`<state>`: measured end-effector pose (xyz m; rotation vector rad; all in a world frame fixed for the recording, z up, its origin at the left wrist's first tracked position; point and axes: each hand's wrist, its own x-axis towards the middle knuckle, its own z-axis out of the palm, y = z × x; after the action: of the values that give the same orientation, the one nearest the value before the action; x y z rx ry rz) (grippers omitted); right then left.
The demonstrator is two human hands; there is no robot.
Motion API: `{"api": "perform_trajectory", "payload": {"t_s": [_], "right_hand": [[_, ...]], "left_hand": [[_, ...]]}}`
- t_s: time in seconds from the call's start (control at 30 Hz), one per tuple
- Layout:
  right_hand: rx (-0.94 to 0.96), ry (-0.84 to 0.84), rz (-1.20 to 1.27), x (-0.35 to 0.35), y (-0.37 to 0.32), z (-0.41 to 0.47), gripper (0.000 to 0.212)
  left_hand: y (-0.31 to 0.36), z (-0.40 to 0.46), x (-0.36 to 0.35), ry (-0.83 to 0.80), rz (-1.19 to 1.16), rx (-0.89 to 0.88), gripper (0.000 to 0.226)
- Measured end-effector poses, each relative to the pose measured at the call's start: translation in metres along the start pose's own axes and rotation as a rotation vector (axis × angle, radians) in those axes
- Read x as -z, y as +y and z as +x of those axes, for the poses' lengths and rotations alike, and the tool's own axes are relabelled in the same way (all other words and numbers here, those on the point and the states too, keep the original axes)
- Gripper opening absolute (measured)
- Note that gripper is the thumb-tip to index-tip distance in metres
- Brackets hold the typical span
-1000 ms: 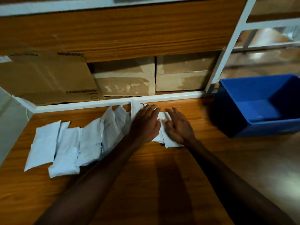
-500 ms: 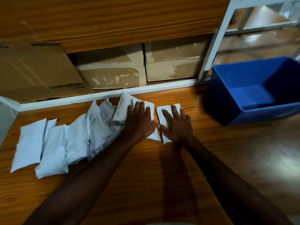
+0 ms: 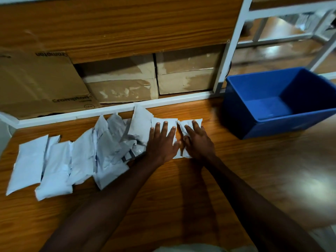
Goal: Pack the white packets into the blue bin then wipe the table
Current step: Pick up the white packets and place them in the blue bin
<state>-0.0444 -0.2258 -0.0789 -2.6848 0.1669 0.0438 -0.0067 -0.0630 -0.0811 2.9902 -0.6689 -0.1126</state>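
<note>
Several white packets (image 3: pixel 81 160) lie in an overlapping row across the left and middle of the wooden table (image 3: pixel 181 188). My left hand (image 3: pixel 161 140) lies flat with straight fingers on one packet (image 3: pixel 164 121) near the right end of the row. Beside it, my right hand (image 3: pixel 199 140) presses flat on the rightmost packet (image 3: pixel 189 123). The blue bin (image 3: pixel 272 122) stands to the right of both hands, and I see no packets inside it.
Brown cardboard boxes (image 3: pixel 123 88) sit behind a white rail (image 3: pixel 109 110) along the table's back edge. A white metal frame post (image 3: pixel 229 51) rises just left of the bin. More wooden surfaces show beyond it at the top right.
Both hands stay flat on the two rightmost packets. The right packet has slid a little away from the left one, and the view has shifted slightly.
</note>
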Motion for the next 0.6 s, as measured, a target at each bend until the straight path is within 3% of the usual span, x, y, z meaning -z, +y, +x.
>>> {"api": "perform_trajectory", "payload": {"t_s": [0.23,0.6], "right_hand": [[-0.002,0.148,0.097,0.009,0.012,-0.033,0.054],[0.007,0.424,0.220,0.084,-0.001,-0.089,0.053]], "left_hand": [[0.012,-0.008,-0.007,0.112,-0.156,0.019,0.052],[0.023,-0.012,0.040,0.373,-0.506,-0.113,0.058]]}}
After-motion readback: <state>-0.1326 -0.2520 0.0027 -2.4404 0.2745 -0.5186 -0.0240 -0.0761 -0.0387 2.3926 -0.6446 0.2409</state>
